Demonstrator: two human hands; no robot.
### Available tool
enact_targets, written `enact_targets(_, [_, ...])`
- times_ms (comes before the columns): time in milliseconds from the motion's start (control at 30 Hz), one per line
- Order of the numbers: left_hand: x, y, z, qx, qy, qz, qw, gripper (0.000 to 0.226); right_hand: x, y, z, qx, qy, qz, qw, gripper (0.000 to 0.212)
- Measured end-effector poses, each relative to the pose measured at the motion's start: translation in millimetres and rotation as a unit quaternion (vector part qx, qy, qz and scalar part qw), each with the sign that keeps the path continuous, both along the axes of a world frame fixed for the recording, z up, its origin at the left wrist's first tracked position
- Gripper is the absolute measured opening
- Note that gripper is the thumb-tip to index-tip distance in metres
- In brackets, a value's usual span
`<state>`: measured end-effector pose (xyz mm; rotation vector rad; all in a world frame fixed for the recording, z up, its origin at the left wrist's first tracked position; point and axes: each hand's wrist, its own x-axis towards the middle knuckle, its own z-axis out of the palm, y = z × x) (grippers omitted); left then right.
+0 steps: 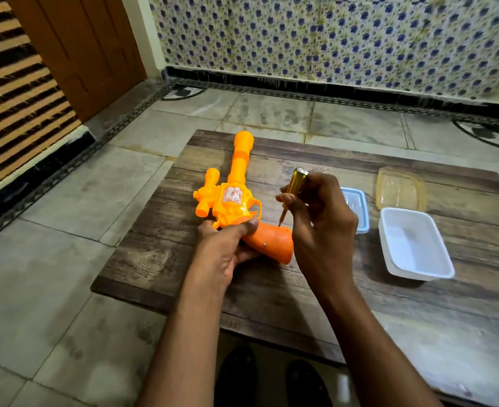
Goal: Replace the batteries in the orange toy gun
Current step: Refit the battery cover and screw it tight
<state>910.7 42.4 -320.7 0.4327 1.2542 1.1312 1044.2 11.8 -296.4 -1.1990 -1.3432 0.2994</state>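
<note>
Orange plastic fills my left hand: I wrap it around the orange toy gun where the body meets the grip, thumb on top, pinning it flat on the wooden board so it cannot twist under the tool. My right hand pinches a yellow-handled screwdriver between thumb and fingers, held nearly upright, its tip touching the upper edge of the grip, I judge near the battery cover. A small screw head shows on the grip's side, apart from the tip. The barrel points away from me toward the tiled wall. Just right of my right hand sits a blue-rimmed container, partly hidden; beyond it a clear lid and an open white tub, probably placed to catch screws. I see no batteries. The board rests on the stone floor.
</note>
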Motion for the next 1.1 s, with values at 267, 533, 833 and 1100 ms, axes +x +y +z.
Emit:
enact_targets(267, [7.7,5.6,2.2,0.005,0.053,-0.006,0.999,0.048,4.6,-0.2,-13.1,-0.007,-0.030,0.003,1.000,0.055])
enact_targets(533, [8.7,6.0,2.0,0.000,0.052,-0.005,0.999,0.054,10.0,-1.3,-12.7,0.007,-0.051,0.005,0.999,0.051])
enact_targets(833, [8.1,5.4,3.7,-0.004,0.050,-0.001,0.999,0.058,10.5,0.2,-14.5,0.006,-0.051,0.010,0.999,0.050])
enact_targets(1100, [7.3,6.4,1.9,0.002,0.047,-0.001,0.999,0.056,8.9,-0.5,-13.6,0.004,-0.060,0.007,0.998,0.053])
